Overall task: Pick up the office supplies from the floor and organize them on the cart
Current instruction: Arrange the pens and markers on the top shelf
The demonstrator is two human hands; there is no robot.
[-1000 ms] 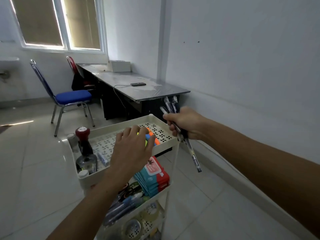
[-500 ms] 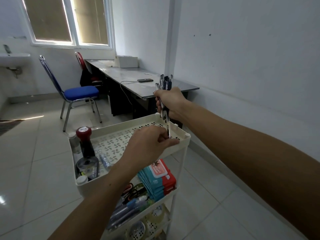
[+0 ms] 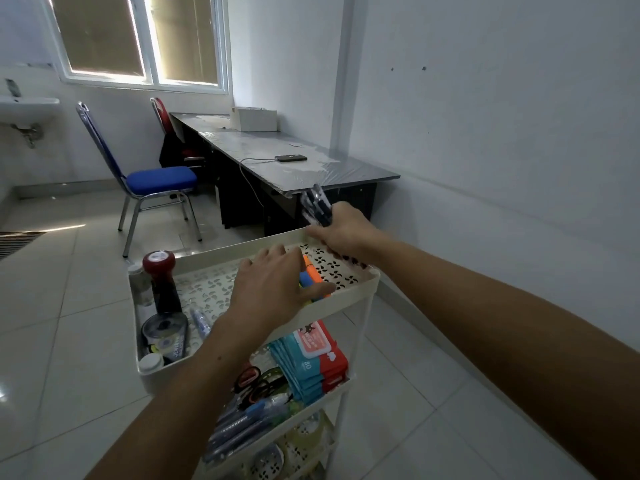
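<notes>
The right hand (image 3: 343, 230) has dropped to the cart (image 3: 360, 289) rim, fingers gripping pens (image 3: 317, 206); left hand (image 3: 273, 289) spread on highlighters (image 3: 311, 277).

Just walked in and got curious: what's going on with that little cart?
A person is tidying office supplies onto a white cart. The right hand grips a bundle of pens over the top tray's far corner. The left hand rests on coloured highlighters in that tray.

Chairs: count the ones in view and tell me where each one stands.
2. The blue chair stands on the floor left of the desk, under the window. The red chair stands behind it at the desk's far end, mostly hidden.
</notes>
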